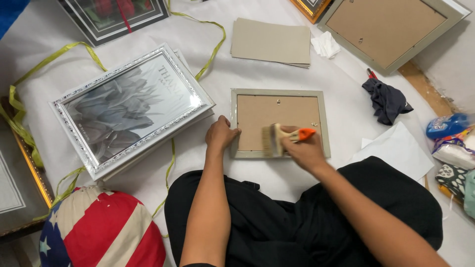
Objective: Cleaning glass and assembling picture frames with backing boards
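A small picture frame (280,123) lies face down on the white sheet before my knees, long axis left to right, brown backing up, pale rim. My left hand (220,133) presses its left edge, fingers curled. My right hand (306,150) grips an orange-handled brush (283,138), bristles pointing left.

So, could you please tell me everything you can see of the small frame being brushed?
The frame lies face down on the white sheet, a pale grey-green rectangle around a brown board backing with small metal fittings. The left hand rests on its left edge, steadying it. The right hand holds a brush with an orange handle, its bristles on the lower border.
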